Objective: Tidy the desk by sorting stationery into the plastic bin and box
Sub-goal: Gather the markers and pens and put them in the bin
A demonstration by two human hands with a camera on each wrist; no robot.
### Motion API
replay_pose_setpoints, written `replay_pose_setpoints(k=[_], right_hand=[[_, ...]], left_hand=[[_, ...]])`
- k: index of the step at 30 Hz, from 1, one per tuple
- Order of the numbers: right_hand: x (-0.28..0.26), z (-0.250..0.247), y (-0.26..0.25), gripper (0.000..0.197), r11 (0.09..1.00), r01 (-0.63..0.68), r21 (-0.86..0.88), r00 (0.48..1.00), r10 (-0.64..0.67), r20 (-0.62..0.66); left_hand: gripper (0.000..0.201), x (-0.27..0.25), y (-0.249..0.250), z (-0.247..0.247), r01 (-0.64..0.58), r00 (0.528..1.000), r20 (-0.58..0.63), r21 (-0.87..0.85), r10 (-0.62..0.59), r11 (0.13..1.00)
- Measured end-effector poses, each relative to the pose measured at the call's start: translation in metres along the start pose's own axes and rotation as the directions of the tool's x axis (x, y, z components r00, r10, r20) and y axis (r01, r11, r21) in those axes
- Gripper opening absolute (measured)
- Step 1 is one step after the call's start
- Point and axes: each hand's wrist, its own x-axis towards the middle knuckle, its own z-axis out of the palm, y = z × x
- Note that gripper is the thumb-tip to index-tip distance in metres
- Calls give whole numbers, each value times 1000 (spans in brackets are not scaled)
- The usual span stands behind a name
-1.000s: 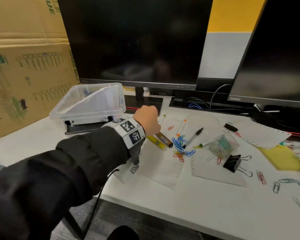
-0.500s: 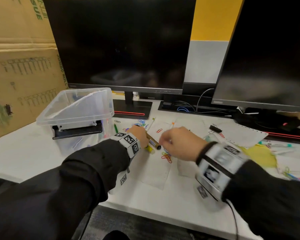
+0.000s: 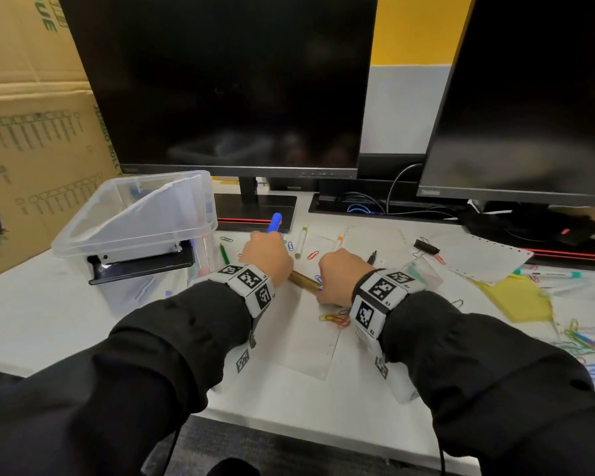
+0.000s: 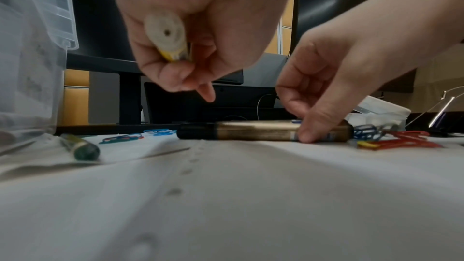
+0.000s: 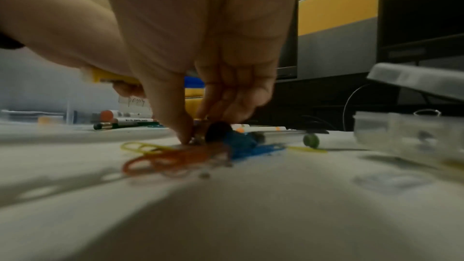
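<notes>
The left hand had its fingers curled round a yellow marker, white butt end toward the wrist camera; in the head view a blue cap stuck out above that fist, though whether it belonged to the same marker could not be told. The right hand reached down with thumb and fingers pinching the gold marker, which lay flat on the white paper. In the right wrist view that grasp was blurred, and only the marker's dark end showed behind the thumb.

Red paper clips and blue paper clips lay just beside the gold marker's end, crowding the grasp. A green pen rested near the clear plastic bin, which stood to the left on the surface, close to the left hand; a sheet leaned inside it, and its other contents were too hazy to name. A small clear box sat to the right of the right hand, its contents unreadable. More clips trailed off the head view's right edge.
</notes>
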Motion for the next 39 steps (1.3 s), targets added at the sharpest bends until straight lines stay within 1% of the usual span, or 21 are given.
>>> replay_pose_setpoints(k=[3,4,5,7,9,11,13,14,16,17,19,21,22,24,27,30,32,34,36,37,39], right_hand=[[-3,4,3,35,999,-39,-20,998,39,46],[-3,6,4,32,999,-47,-10,998,48,40],[-3,6,4,26,998,-66,16,998,65,18],[-2,5,5,20,985,-121,121,990,128,-51],[-5,3,7,17,961,-139,239,978,170,-117],[-7,4,8,18,956,-87,281,982,130,-140],[-12,6,10,28,961,-9,276,986,54,-158],[-14,7,12,31,959,25,281,985,24,-171],[-21,7,20,33,963,65,261,982,-15,-187],[-26,7,27,32,975,62,211,983,-24,-181],[-36,6,44,31,998,12,62,987,-2,-158],[-47,6,65,30,993,-61,-101,989,46,-137],[-50,5,74,30,987,-84,-140,990,66,-126],[-55,2,91,32,983,-136,-120,987,125,-97],[-57,1,110,37,983,-178,-38,982,174,-79],[-51,4,119,50,992,-124,-8,988,123,-88],[-45,6,118,58,998,-67,-22,997,66,-42],[-40,10,115,64,999,-36,-18,999,36,10],[-36,12,112,61,1000,-20,-4,999,20,45],[-34,13,111,55,1000,-24,8,998,23,59],[-34,11,109,40,995,-69,66,997,67,29]], left_hand=[[15,0,-1,4,5,999,32,-32,-4,999],[21,0,-2,6,16,999,38,-60,-14,998],[31,0,-2,7,22,999,42,-92,-18,996],[47,-1,0,8,7,1000,24,-159,-3,987],[58,-4,4,8,-65,998,-9,-279,65,958],[63,-11,11,3,-171,985,-51,-419,165,892],[55,-17,20,0,-259,965,-103,-489,240,833],[48,-18,25,-1,-289,957,-125,-495,262,820],[34,-17,34,2,-310,951,-148,-470,273,827],[30,-16,37,4,-311,950,-152,-456,271,834],[27,-12,40,9,-300,954,-146,-443,263,845],[28,-13,46,11,-278,961,-120,-446,251,851],[29,-12,45,10,-271,963,-111,-424,247,864],[30,-13,48,10,-282,959,-88,-356,268,891],[25,-16,58,10,-362,932,-72,-274,356,891],[25,-18,73,13,-391,918,-39,-263,395,882],[26,-16,82,16,-385,916,8,-265,401,884],[28,-14,89,21,-365,918,74,-229,390,902],[33,-12,94,25,-344,922,127,-169,367,924],[36,-11,95,26,-337,922,155,-134,355,932],[42,-11,97,26,-324,920,209,-69,331,944]])
